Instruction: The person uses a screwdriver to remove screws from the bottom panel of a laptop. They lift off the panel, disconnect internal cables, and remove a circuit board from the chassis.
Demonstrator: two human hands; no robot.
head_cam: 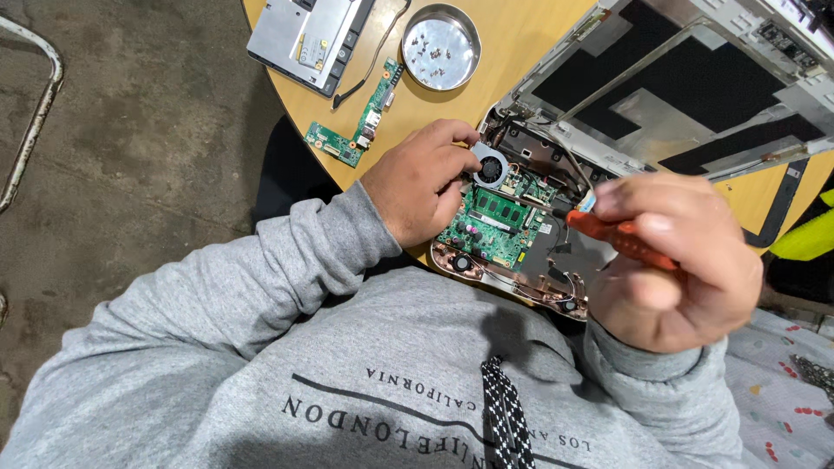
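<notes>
Head view looks down on an opened laptop base (pixel 521 252) lying at the near edge of a round wooden table (pixel 521 43), its green motherboard (pixel 495 221) and small cooling fan (pixel 491 168) exposed. The left hand (pixel 417 182) rests on the board beside the fan, fingers curled and pressing down to steady it. The right hand (pixel 673 260) pinches an orange-handled screwdriver (pixel 621 239), its tip aimed at the board's right side. The step in hand looks like undoing a board screw; next the tip must seat squarely in the screw head. Farther off lie a narrow green circuit board (pixel 360 126), a round metal dish of screws (pixel 440 48), a removed panel (pixel 308 39) and the hinged-back lid (pixel 686 87).
</notes>
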